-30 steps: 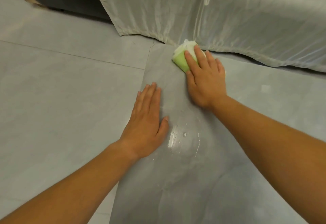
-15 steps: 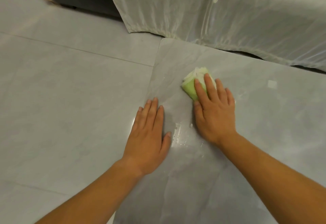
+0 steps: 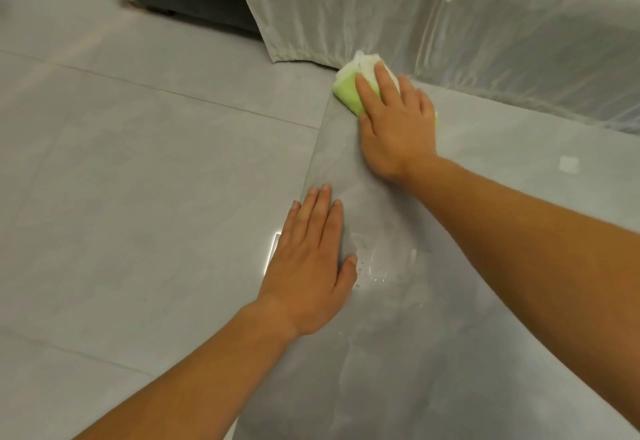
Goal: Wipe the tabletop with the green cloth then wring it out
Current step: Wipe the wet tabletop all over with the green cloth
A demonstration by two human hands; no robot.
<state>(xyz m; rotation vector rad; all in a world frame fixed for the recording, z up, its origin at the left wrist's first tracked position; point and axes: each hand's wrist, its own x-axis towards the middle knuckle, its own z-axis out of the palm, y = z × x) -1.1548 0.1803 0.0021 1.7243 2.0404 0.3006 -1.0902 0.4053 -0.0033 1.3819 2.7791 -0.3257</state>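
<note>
On glossy grey marbled tabletop (image 3: 519, 135), right hand (image 3: 398, 131) presses folded green-and-white cloth (image 3: 346, 95) with straight fingers, left hand (image 3: 310, 266) flat, holding nothing.

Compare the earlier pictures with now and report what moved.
The right hand, pressing flat on the green cloth, first drew it back toward the person, then pushed it out again to the far corner of the tabletop by the draped sheet. Nothing was taken hold of or let go. The left hand stayed flat on the tabletop beside the wet patch.
</note>
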